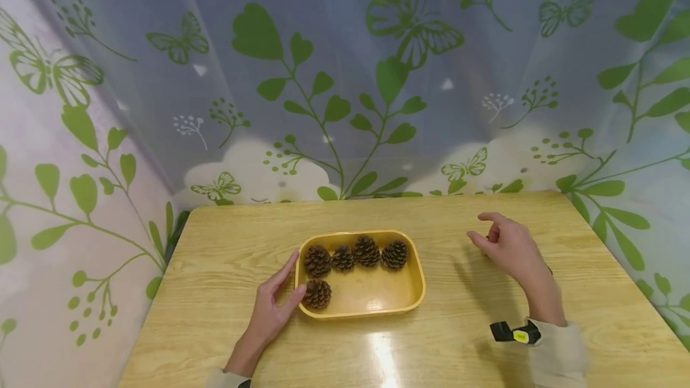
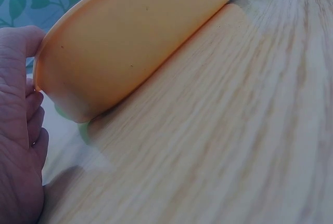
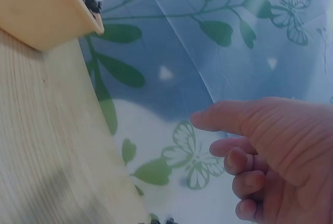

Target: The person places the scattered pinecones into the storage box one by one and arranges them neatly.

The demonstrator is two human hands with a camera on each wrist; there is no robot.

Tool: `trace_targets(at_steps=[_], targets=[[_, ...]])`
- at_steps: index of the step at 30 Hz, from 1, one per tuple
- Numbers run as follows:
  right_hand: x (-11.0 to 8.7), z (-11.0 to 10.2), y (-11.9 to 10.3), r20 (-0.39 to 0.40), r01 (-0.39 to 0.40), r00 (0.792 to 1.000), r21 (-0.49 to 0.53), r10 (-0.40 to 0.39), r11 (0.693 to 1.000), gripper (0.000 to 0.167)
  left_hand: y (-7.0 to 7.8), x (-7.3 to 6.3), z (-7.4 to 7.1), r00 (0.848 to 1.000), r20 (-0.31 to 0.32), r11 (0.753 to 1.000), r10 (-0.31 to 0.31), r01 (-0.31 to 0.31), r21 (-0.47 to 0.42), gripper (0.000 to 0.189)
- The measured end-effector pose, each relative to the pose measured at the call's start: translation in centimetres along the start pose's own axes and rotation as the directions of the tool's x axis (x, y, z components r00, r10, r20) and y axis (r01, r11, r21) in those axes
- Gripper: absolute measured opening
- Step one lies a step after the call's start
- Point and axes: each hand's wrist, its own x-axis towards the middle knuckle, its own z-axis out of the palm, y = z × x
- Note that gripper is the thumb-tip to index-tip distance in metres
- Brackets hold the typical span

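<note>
A yellow rectangular tub [image 1: 366, 315] stands on the wooden table with several brown pine cones in it. Most of the cones, such as this pine cone [image 1: 366, 251], line the far side; another pine cone [image 1: 317, 294] lies at the near left. My left hand [image 1: 272, 307] grips the tub's left end, thumb over the rim and fingers along the outside. In the left wrist view the tub's outer wall [image 2: 135, 42] fills the upper part. Right of the tub, my right hand [image 1: 512, 250] hovers above the table with loosely bent fingers, holding nothing visible in the right wrist view [image 3: 281, 156].
The wooden table [image 1: 226, 226] reaches to a blue curtain [image 1: 334, 154] with green leaves and butterflies at the back. Similar patterned cloth hangs at both sides. Small dark bits [image 3: 166, 221] show at the bottom edge of the right wrist view, too cropped to identify.
</note>
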Motion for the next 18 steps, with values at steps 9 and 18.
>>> trace_targets(at_steps=[9,18], targets=[[0.0,-0.4,1.6,0.015,-0.076,0.997,-0.049,0.077,0.996,0.054,0.1,0.1,0.0,1.000,-0.001,1.000,-0.004,0.004,-0.008,0.065],[-0.3,0.0,3.1,0.000,-0.086,0.996,-0.180,0.088,0.980,0.051,0.2,0.1,0.1,1.000,-0.008,1.000,-0.004,0.004,-0.004,0.065]])
